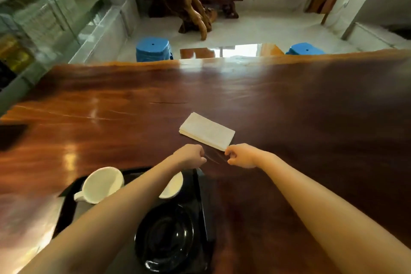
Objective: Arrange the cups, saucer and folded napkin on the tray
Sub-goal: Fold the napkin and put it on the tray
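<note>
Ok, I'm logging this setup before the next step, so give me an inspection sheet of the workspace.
Surface: glossy dark wooden table, a thin crack near its middle.
Job's things: folded white napkin lies on the table, off the tray; black tray holds a white cup, a second white cup partly hidden by the forearm, and a black saucer.
Clutter: nothing seen.
Hands: left hand and right hand curled, just short of the napkin; contact unclear.
Cables: nothing seen.
Surroundings: two blue stools, carved wood root, glass cabinet.
</note>
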The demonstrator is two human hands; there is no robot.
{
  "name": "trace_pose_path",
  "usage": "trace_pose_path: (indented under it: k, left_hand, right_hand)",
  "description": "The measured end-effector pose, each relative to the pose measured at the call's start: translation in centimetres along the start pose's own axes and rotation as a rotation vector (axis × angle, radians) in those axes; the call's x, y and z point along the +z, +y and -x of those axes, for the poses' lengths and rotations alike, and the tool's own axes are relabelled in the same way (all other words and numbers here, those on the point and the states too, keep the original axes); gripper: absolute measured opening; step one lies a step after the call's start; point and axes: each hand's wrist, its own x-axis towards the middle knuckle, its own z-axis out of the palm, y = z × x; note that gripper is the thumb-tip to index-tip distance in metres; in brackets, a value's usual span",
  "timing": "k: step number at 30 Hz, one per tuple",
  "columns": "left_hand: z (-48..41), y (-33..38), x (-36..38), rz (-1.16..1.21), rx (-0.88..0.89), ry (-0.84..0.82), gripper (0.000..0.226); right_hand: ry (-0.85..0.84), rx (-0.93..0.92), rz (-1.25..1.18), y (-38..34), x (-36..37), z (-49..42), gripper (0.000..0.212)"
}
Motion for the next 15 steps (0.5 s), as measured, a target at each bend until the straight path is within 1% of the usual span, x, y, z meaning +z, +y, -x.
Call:
trace_pose_path:
  k: [5,8,12,14,15]
  left_hand:
    - [-3.7,3.1,3.7,0.198,-0.168,0.219,0.043]
    - [-5.1,4.1,5.4,0.372,-0.288,0.267,0.046]
    - [-7.5,3.7,6.6,0.64,-0.444,0.286,0.048]
    - [-9.2,3.1,6.6,0.728,-0.502,0.34,0.049]
    - [-10.1,2.8,6.6,0.753,-0.522,0.374,0.05]
  right_hand:
    - [0.016,-0.138,-0.028,5.0,0.7,-3.7,0.046]
    - [0.04,-0.15,-0.077,7.0,1.0,-6.2,0.045]
    - [0.186,-0.131,-0.17,8.5,1.9,-10.4,0.048]
    - [0.253,-0.123,-0.195,8.8,2.4,-12.7,0.051]
    - [0.271,-0.131,-0.163,9.0,2.6,-13.7,0.052]
